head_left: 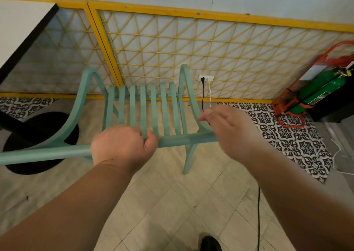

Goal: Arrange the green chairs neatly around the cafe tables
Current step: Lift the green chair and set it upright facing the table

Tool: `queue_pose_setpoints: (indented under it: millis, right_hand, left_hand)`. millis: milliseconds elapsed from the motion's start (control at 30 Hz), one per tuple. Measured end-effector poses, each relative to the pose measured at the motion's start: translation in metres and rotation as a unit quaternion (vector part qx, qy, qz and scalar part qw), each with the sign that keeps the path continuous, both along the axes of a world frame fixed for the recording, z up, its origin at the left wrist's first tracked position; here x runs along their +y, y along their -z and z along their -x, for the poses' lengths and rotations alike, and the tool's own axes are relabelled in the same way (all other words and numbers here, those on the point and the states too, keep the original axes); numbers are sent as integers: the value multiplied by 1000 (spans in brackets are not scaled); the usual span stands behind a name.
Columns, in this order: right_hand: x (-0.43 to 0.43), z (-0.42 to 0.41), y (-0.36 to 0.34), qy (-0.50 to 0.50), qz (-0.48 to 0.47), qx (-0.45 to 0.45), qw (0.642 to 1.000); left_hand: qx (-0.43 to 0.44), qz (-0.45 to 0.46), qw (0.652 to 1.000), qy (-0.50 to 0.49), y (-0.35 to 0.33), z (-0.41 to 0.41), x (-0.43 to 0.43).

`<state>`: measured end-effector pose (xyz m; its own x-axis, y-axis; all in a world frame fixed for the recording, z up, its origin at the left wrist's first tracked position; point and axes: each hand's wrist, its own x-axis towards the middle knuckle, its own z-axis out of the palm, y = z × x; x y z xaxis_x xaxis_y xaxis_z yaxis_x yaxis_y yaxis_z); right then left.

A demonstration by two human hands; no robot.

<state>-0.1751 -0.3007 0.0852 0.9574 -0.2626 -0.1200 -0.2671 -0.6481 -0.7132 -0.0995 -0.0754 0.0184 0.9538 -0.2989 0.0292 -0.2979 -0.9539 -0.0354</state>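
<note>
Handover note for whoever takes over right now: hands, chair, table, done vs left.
Left hand: grip closed around the top back rail of the pale green slatted wooden chair.
Right hand: open, at the rail's right end, not gripping.
Chair: upright on the beige tile floor, seat facing the yellow lattice wall panel.
Black-edged white cafe table: at left, round black base beside the chair.
Done: chair in hand.
Left: set it neatly at the table.
</note>
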Motion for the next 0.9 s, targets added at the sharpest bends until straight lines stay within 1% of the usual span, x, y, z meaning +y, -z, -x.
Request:
queue_pose_setpoints:
  millis: [67, 100, 167, 200, 300, 367, 467, 500, 533, 600, 667, 733, 767, 833, 900]
  right_hand:
    - [22, -2, 8, -59, 110, -2, 992]
    - [29, -5, 17, -72, 172, 5, 982]
    - [37, -12, 41, -79, 298, 11, 951]
    - [39, -14, 51, -68, 333, 6, 940]
    - [40, -18, 67, -37, 356, -20, 933]
    - [40, -20, 68, -32, 375, -36, 926]
    - [40, -22, 70, -37, 392, -28, 919]
    - [37, -21, 70, -35, 399, -25, 916]
    - [38, -22, 71, -34, 404, -29, 914]
    - [37, -23, 70, -26, 413, -39, 909]
    - [36, -25, 71, -27, 410, -44, 911]
    - [36, -25, 74, -22, 407, -57, 911]
    - [35, -25, 76, -17, 409, -63, 910]
    - [32, -27, 81, -10, 413, -77, 907]
    - [29, -30, 82, -8, 419, -86, 904]
  left_hand:
    - [-3, 4, 1000, 2, 0, -1, -1]
    - [-6, 3, 1000, 5, 0, -2, -1]
    - [-13, -2, 1000, 13, 1, -2, 1]
    - [-13, -3, 1000, 17, 1, -2, 1]
    - [-1, 3, 1000, 18, 1, -3, 2]
    - [22, 24, 999, 20, -5, -4, 5]
    - [115, 85, 988, 65, -20, -8, 20]
    - [142, 87, 982, 87, -25, -12, 28]
    - [148, 65, 981, 107, -30, -18, 43]
    - [129, -10, 983, 133, -34, -36, 79]
    - [137, -63, 983, 102, -32, -52, 123]
    - [168, -86, 980, 67, -28, -56, 150]
    - [174, -100, 978, 65, -27, -55, 153]
    - [165, -129, 975, 74, -25, -53, 150]
    - [151, -130, 978, 66, -28, -49, 143]
